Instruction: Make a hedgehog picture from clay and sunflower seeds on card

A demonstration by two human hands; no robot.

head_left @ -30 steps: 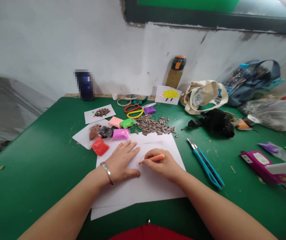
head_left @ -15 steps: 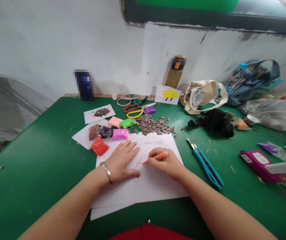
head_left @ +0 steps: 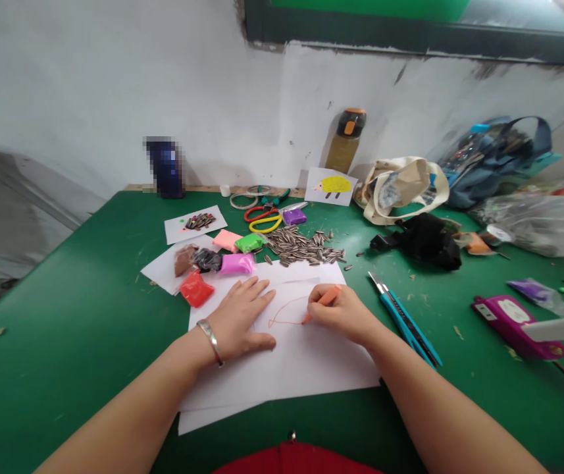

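Observation:
White sheets of paper (head_left: 286, 368) lie in front of me on the green table. My left hand (head_left: 243, 315) rests flat on them with its fingers spread, a silver bracelet (head_left: 211, 342) on the wrist. In my right hand (head_left: 338, 315) is an orange marker (head_left: 330, 295), its tip on the paper. A thin orange outline (head_left: 282, 315), partly covered by the right hand, shows between the two hands. Small bags of clay, among them a red one (head_left: 197, 289) and a pink one (head_left: 237, 264), sit beyond my left hand. A pile of sunflower seeds (head_left: 306, 246) lies behind the paper.
A blue utility knife (head_left: 405, 320) lies right of the paper. Scissors (head_left: 266, 224), a hedgehog card (head_left: 332, 187), a bottle (head_left: 345, 141) and a phone (head_left: 167, 168) are toward the wall. Bags (head_left: 405, 191) and a magenta glue gun (head_left: 513, 326) are at the right.
My right hand has moved right with the marker, and the orange line now runs further along the bottom. My left hand has stayed in place.

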